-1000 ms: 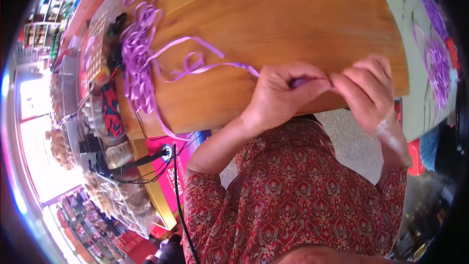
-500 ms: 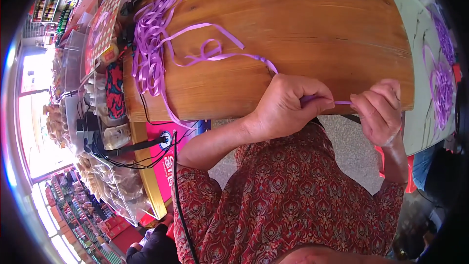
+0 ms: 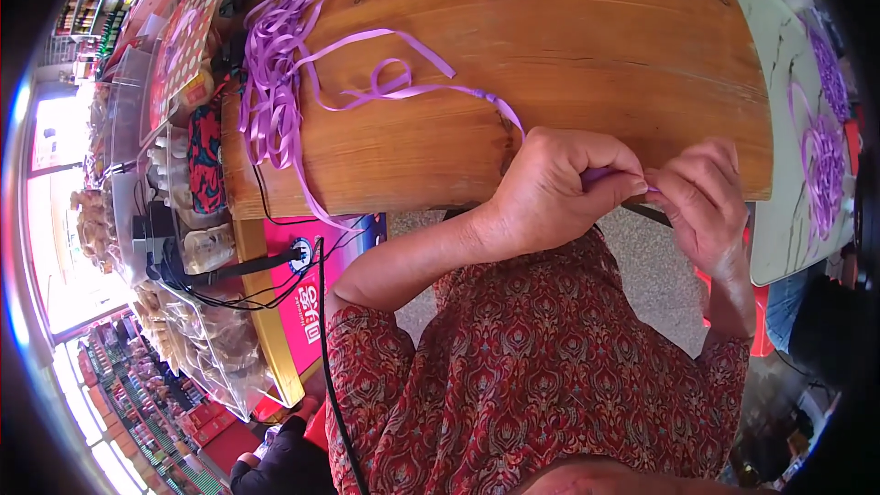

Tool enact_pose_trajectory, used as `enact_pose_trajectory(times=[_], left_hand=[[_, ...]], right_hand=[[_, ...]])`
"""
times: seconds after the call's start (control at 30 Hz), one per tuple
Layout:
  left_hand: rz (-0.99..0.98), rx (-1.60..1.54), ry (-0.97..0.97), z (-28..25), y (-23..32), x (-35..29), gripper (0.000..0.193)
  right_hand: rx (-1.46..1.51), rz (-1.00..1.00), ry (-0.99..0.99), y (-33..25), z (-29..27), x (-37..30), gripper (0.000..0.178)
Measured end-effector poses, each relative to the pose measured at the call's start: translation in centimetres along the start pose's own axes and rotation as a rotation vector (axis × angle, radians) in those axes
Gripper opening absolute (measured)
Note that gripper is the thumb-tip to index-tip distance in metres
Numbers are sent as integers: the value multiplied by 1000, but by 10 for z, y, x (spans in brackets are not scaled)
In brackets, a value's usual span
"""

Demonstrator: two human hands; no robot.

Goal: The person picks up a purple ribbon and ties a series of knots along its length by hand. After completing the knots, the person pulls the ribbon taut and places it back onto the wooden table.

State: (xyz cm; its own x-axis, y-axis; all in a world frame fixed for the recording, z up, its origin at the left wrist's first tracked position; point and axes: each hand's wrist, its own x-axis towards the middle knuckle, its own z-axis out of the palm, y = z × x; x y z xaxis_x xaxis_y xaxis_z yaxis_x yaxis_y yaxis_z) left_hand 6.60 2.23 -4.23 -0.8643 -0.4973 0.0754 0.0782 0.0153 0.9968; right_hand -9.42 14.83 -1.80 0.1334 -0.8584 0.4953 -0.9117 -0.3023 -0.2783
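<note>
The ribbon (image 3: 275, 82) is light purple. The table (image 3: 568, 46) is orange-brown with darker grain. The shirt (image 3: 541, 357) is red with a repeating ornamental print in cream and dark tones. The side table (image 3: 777, 229) is white with dark veins, the panel (image 3: 289, 330) bright pink.

Dark red top (image 3: 559, 367) with an ornate pale teardrop print, elbow-length sleeves (image 3: 368, 357) in the same pattern.
</note>
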Motion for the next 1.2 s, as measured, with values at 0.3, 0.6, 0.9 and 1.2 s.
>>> enact_pose_trajectory(times=[0.3, 0.6, 0.9, 1.2], left_hand=[[-9, 134, -4, -18, 2, -6, 3], [-106, 12, 118, -15, 4, -4, 2], [-62, 105, 45, -14, 21, 0, 4], [120, 211, -53, -14, 27, 0, 4]], right_hand=[[-96, 28, -9, 6, -15, -18, 21], [142, 164, 106, 20, -2, -12, 50], [-172, 103, 252, 24, -1, 0, 53], [166, 75, 119, -1, 3, 1, 27]])
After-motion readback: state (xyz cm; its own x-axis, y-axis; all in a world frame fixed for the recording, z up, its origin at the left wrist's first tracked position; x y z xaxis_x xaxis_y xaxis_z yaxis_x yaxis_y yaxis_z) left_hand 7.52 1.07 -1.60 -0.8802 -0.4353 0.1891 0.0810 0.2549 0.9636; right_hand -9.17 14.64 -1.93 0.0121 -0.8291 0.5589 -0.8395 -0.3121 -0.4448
